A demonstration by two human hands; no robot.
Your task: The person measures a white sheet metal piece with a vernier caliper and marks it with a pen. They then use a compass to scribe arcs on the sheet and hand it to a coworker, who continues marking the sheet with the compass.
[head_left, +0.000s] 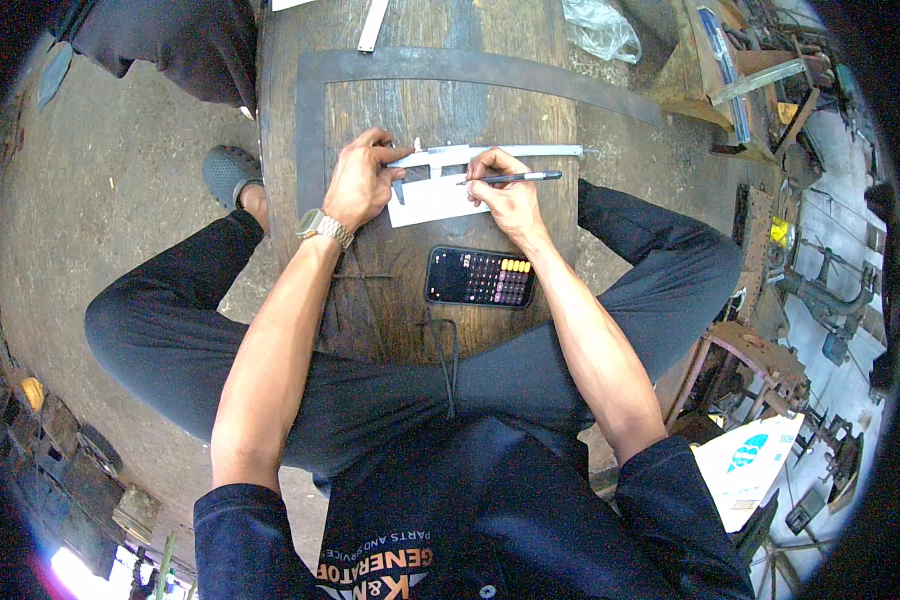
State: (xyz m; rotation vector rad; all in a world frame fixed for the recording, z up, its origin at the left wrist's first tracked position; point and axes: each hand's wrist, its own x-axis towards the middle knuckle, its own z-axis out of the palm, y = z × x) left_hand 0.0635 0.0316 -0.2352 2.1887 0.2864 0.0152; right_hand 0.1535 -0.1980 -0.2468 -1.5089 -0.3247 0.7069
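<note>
My left hand (362,180), with a metal-banded watch (325,228) at its wrist, pinches the jaw end of a silver vernier caliper (450,156). The caliper lies crosswise over the wooden bench, its beam stretching to the right. Under its jaws is a small sheet of white paper (426,206). A dark pen (532,177) is gripped in my right hand (512,208), its tip near or on the paper; whether it touches I cannot tell. Just below the paper lies a black phone (480,277) with a calculator on its screen.
I straddle the wooden bench (390,320). A large dark metal square (440,65) lies beyond the caliper, a pale metal strip (373,25) behind it. Clear plastic (602,30) is at the far right. Another person's dark-clothed leg (170,45) is at upper left. Metal tools and clamps (830,300) crowd the right.
</note>
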